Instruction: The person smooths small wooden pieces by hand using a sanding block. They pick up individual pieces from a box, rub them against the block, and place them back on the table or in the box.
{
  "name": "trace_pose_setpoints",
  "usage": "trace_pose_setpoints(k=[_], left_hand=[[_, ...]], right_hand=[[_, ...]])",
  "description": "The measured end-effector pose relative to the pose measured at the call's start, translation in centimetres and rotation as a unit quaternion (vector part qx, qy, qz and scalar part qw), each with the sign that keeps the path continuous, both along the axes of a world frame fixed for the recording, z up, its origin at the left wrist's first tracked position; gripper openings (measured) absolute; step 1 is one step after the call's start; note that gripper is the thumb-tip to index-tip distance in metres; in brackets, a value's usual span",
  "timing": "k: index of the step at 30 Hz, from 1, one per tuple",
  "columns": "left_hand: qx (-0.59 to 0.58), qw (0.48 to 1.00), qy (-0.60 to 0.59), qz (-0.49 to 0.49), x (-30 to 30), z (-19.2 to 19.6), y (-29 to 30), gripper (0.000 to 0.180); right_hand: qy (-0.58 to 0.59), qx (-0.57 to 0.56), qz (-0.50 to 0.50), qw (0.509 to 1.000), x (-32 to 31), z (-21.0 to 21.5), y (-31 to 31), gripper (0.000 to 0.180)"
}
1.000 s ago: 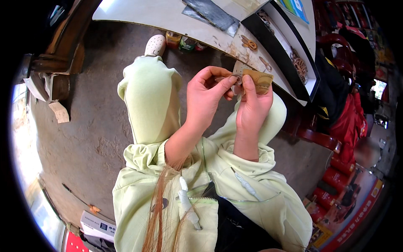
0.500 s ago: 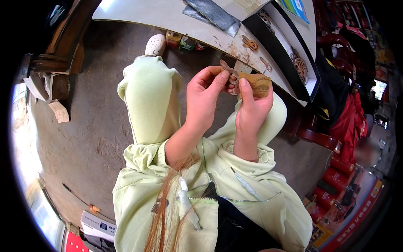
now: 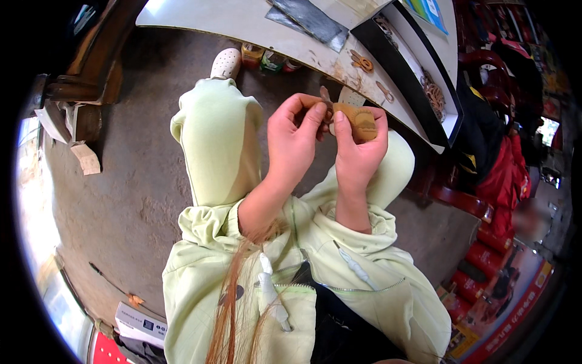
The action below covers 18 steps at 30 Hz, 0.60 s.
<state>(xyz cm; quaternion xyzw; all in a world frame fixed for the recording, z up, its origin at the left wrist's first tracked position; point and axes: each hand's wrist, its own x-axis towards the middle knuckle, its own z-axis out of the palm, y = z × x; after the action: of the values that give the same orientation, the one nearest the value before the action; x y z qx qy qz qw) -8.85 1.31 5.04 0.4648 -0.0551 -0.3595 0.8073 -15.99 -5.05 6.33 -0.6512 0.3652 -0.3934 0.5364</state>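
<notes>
L hand [image 3: 291, 133] pinches sm. brown piece [image 3: 325, 95]; R hand [image 3: 357, 148] grips tan sheet [image 3: 365, 123], thumb [image 3: 344, 130] pressed on its face (prob. to steady it). Both held close, near worktop [image 3: 209, 21] edge; can't tell if piece & sheet touch.

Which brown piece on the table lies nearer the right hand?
The smaller piece, near the table edge; the larger piece lies farther from the right hand.

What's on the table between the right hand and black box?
The head view shows a brown looped piece and a smaller one between the right hand and black box.
</notes>
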Motion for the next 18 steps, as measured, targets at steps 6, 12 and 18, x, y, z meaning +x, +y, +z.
trace_pose_setpoints(k=[6, 12, 18], left_hand=[[0.028, 0.998, -0.028, -0.052, -0.6, -0.3, -0.1, 0.009], [0.015, 0.999, -0.007, -0.044, -0.5, 0.1, -0.3, 0.009], [0.006, 0.999, 0.016, -0.033, -0.7, -0.2, -0.3, 0.009]], right_hand=[[-0.001, 0.009, -0.022, 1.0, 0.4, 0.9, 0.1, 0.023], [-0.013, -0.013, -0.023, 1.0, 0.3, 0.2, -0.1, 0.024], [-0.02, 0.032, -0.005, 0.999, 0.5, 0.7, 0.3, 0.025]])
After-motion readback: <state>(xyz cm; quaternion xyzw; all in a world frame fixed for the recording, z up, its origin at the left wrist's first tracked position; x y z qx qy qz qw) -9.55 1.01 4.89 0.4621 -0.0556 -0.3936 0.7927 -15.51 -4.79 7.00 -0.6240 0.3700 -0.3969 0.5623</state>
